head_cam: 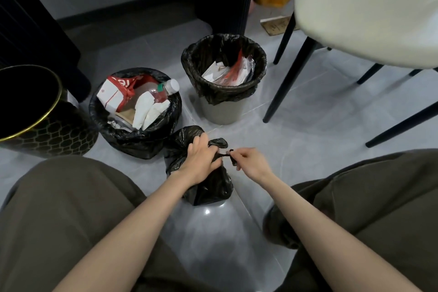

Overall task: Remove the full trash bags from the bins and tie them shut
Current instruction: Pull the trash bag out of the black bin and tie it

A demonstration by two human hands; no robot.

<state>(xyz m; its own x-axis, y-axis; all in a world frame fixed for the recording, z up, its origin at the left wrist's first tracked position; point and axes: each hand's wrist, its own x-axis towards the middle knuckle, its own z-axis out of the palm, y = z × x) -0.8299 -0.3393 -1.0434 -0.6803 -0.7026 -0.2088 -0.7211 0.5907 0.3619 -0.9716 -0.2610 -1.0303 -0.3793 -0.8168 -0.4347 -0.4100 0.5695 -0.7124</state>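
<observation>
A small black trash bag (208,187) stands on the grey floor between my knees. My left hand (201,156) grips one gathered end of its top, and my right hand (248,161) pinches the other end, a twisted strip stretched between them. Behind it an open black bag (132,135) full of cartons, paper and a plastic bottle sits on the floor. Farther back a grey bin (222,111) holds a black liner (227,95) with paper and plastic inside.
A black bin with a gold rim (45,130) stands at the left with no liner visible. A cream chair (365,9) with black legs stands at the right. A dark cabinet rises behind the bins. My knees in dark trousers frame the bag.
</observation>
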